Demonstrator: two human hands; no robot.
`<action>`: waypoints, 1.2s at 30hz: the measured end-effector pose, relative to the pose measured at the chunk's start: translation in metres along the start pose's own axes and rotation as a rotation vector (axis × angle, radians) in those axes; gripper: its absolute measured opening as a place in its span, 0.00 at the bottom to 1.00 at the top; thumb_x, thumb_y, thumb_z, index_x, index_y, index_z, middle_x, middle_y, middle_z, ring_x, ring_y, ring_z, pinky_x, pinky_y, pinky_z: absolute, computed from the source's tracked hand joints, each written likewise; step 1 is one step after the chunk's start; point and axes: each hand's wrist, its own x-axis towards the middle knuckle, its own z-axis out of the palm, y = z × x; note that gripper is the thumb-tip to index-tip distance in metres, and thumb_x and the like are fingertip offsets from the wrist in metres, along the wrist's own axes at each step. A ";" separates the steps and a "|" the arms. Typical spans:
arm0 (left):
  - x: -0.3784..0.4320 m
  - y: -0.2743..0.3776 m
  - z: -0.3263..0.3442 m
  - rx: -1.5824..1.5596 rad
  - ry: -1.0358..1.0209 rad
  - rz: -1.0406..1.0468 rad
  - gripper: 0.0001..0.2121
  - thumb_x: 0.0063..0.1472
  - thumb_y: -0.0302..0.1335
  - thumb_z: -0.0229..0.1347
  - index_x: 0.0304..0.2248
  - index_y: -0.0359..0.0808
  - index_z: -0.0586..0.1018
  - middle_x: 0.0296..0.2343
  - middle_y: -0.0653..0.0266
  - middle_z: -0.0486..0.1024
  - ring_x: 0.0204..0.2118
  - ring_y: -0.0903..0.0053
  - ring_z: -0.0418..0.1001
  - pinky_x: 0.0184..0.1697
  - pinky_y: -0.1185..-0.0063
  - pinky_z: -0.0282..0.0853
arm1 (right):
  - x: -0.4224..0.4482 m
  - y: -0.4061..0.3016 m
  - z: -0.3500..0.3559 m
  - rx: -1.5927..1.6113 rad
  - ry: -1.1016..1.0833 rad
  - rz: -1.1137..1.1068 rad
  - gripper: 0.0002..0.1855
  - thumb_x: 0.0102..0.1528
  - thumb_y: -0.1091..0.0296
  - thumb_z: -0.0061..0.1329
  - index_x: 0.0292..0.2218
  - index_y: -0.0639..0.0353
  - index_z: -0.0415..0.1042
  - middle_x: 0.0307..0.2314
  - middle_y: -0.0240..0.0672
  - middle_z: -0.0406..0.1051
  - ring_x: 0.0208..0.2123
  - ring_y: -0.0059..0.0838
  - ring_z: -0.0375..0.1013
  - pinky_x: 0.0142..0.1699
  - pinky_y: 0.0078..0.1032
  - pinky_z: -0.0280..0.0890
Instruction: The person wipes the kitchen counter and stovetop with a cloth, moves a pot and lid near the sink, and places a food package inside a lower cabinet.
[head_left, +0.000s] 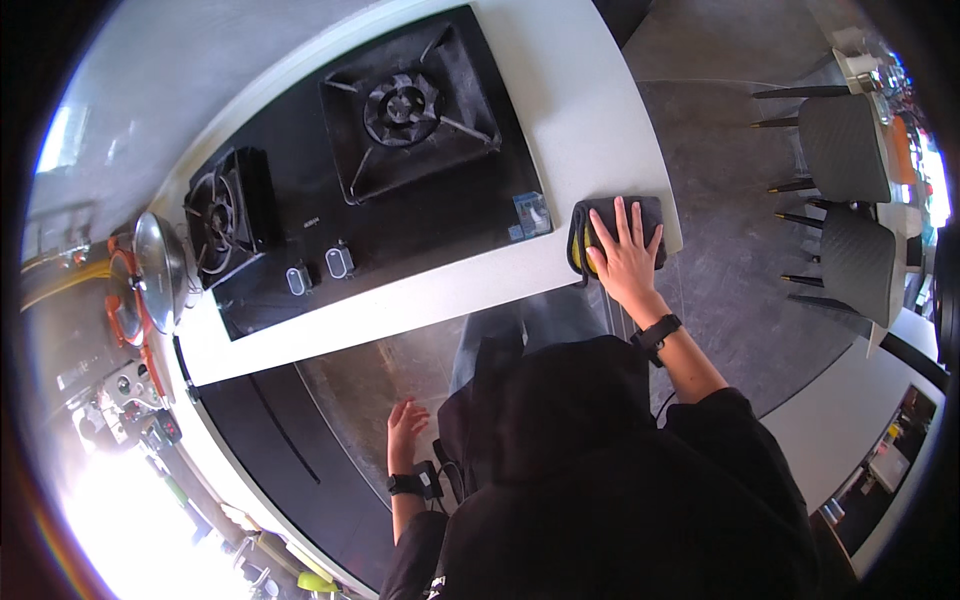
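My right hand (626, 251) lies flat with spread fingers on a folded dark grey cloth (651, 214), which shows a yellow layer at its left side. The cloth rests on the white countertop (585, 112) near its front right corner, to the right of a black gas cooktop (300, 202). Down at my left side hangs my left hand (407, 426), with loosely bent fingers and nothing in it. It is apart from the counter.
The cooktop has a large burner (403, 109), a smaller burner (219, 214) and two knobs (340, 262). A glass pan lid (159, 271) stands at the left, by an orange-rimmed lid (124, 296). Grey chairs (844, 150) stand across the floor at right.
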 end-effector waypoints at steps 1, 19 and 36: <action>0.003 -0.001 0.001 0.047 -0.018 0.025 0.13 0.57 0.35 0.47 0.38 0.37 0.68 0.23 0.65 0.71 0.27 0.79 0.71 0.27 0.84 0.66 | -0.002 0.000 0.005 -0.002 0.022 0.000 0.28 0.50 0.51 0.39 0.52 0.35 0.51 0.55 0.38 0.38 0.56 0.48 0.38 0.47 0.66 0.39; -0.074 -0.035 0.049 -0.065 0.221 -0.240 0.15 0.57 0.36 0.46 0.40 0.36 0.66 0.27 0.63 0.71 0.29 0.76 0.71 0.28 0.81 0.68 | 0.359 -0.002 0.011 -0.081 0.292 -0.172 0.27 0.51 0.44 0.36 0.52 0.27 0.49 0.54 0.33 0.44 0.54 0.48 0.44 0.45 0.66 0.43; -0.105 -0.051 0.071 -0.312 0.211 -0.250 0.18 0.56 0.39 0.47 0.43 0.38 0.65 0.30 0.60 0.71 0.31 0.72 0.71 0.31 0.77 0.67 | 0.219 0.078 -0.033 -0.003 -0.131 -0.480 0.23 0.47 0.56 0.44 0.47 0.37 0.61 0.52 0.32 0.49 0.55 0.40 0.45 0.51 0.56 0.42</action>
